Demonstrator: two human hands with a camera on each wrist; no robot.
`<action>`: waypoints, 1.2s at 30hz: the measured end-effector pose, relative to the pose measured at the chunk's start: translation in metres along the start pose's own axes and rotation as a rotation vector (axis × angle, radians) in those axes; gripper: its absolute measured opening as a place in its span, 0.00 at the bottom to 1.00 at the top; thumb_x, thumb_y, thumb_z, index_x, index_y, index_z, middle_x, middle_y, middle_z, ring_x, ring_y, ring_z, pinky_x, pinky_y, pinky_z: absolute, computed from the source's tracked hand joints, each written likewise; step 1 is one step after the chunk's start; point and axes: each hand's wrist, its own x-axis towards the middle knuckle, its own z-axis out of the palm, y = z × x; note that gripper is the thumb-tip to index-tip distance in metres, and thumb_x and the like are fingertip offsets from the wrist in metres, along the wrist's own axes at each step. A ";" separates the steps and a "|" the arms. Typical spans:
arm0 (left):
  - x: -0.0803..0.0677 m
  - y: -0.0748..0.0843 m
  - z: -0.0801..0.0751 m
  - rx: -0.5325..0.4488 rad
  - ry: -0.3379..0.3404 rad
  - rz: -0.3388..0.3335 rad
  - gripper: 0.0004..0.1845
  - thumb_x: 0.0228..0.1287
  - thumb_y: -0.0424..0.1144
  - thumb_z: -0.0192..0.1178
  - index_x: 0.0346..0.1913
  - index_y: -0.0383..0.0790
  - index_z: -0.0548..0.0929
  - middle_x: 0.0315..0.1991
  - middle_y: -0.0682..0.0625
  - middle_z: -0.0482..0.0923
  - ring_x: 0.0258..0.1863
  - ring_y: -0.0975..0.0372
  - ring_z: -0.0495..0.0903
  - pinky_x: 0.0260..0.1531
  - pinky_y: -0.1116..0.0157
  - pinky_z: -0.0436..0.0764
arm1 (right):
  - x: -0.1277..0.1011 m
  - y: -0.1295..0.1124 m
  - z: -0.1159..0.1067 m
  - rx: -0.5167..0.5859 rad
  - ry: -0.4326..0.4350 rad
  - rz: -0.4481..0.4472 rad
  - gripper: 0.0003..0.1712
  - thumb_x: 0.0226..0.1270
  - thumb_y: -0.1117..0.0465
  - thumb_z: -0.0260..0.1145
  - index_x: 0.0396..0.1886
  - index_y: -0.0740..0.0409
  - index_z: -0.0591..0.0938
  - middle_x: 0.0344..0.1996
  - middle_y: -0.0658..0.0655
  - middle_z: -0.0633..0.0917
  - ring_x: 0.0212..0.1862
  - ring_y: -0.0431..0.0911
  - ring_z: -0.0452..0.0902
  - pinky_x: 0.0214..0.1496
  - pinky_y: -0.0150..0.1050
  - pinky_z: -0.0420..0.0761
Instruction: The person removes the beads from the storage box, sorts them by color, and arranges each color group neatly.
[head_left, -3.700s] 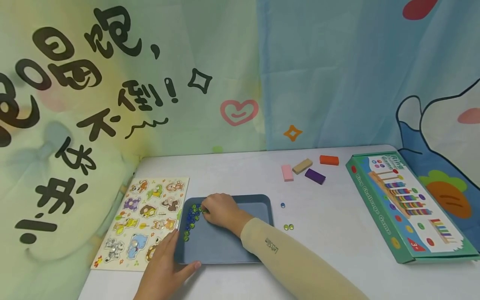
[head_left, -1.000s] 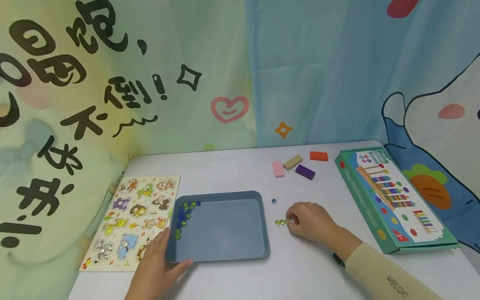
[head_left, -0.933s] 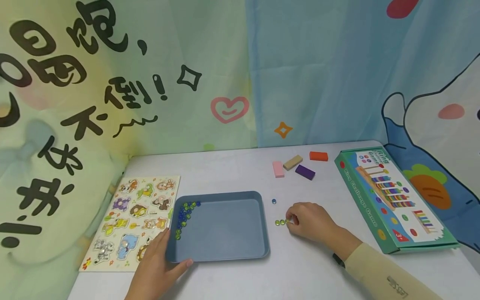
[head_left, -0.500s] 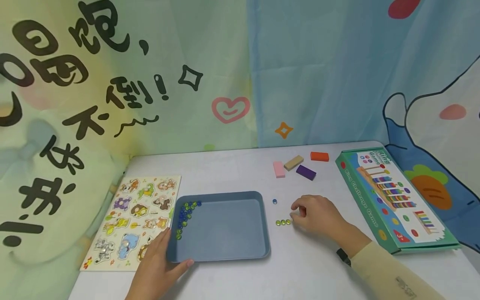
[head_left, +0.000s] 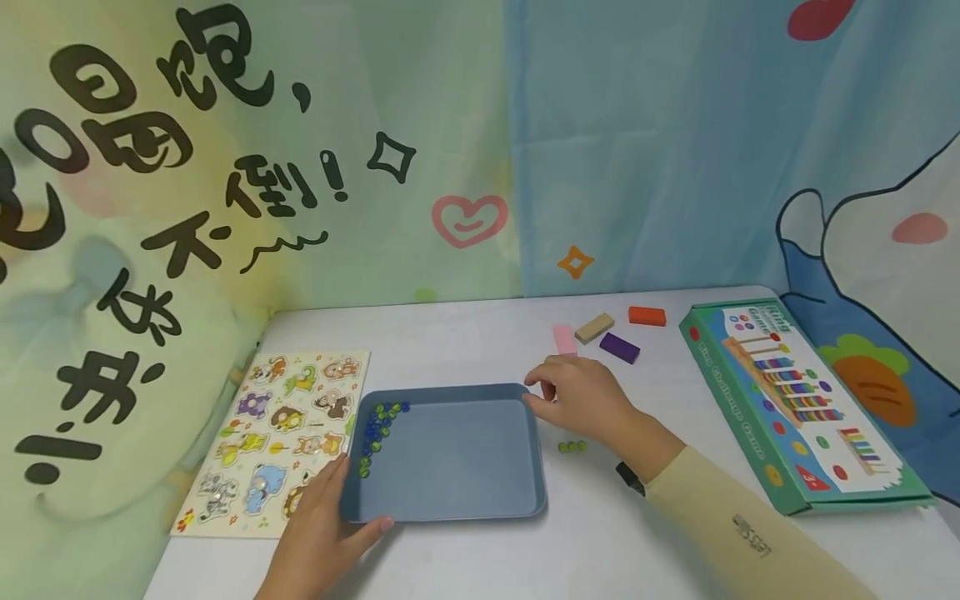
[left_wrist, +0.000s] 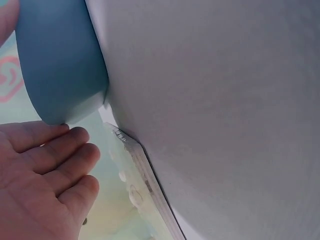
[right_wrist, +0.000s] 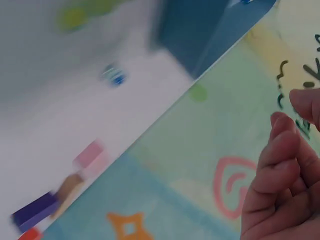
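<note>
A blue-grey tray point(head_left: 450, 454) holds several blue and green glass beads point(head_left: 378, 429) in its upper left corner. My left hand point(head_left: 321, 527) touches the tray's left side and near corner, its fingers straight. Over the tray's upper right rim hovers my right hand point(head_left: 583, 402), holding nothing, with thumb and index finger apart. On the table right of the tray, 3 green glass beads point(head_left: 572, 447) lie in a row below that hand. A single blue glass bead point(right_wrist: 114, 75) appears on the table in the right wrist view; the hand hides it in the head view.
Left of the tray lies an animal puzzle board point(head_left: 277, 442). Pink point(head_left: 565, 339), tan point(head_left: 595, 328), purple point(head_left: 619, 348) and orange blocks point(head_left: 647, 316) lie at the back. A green game box point(head_left: 806, 408) stands at the right. A printed curtain point(head_left: 420, 150) hangs behind.
My right hand set a third green bead beside two others on the table, released it, then moved left and away toward the tray's rim. The left hand stays at the tray.
</note>
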 end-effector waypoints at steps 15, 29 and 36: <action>0.001 0.000 0.000 -0.009 0.013 0.008 0.63 0.56 0.69 0.72 0.81 0.31 0.57 0.82 0.32 0.57 0.80 0.36 0.58 0.78 0.35 0.62 | 0.073 -0.079 0.062 0.038 -0.002 -0.099 0.12 0.69 0.52 0.74 0.47 0.49 0.92 0.25 0.43 0.83 0.26 0.34 0.73 0.29 0.29 0.78; 0.001 -0.003 0.004 -0.016 0.075 0.063 0.62 0.57 0.69 0.72 0.81 0.30 0.60 0.81 0.32 0.59 0.79 0.36 0.60 0.76 0.35 0.66 | 0.093 -0.101 0.108 0.008 -0.173 -0.034 0.13 0.72 0.53 0.71 0.52 0.49 0.92 0.47 0.48 0.93 0.45 0.41 0.89 0.48 0.39 0.91; 0.000 -0.003 0.004 -0.028 0.089 0.072 0.60 0.57 0.67 0.73 0.80 0.30 0.61 0.80 0.32 0.61 0.79 0.36 0.62 0.76 0.35 0.67 | 0.097 -0.107 0.123 -0.007 -0.213 -0.024 0.13 0.71 0.52 0.72 0.50 0.49 0.92 0.47 0.47 0.93 0.48 0.41 0.90 0.48 0.38 0.90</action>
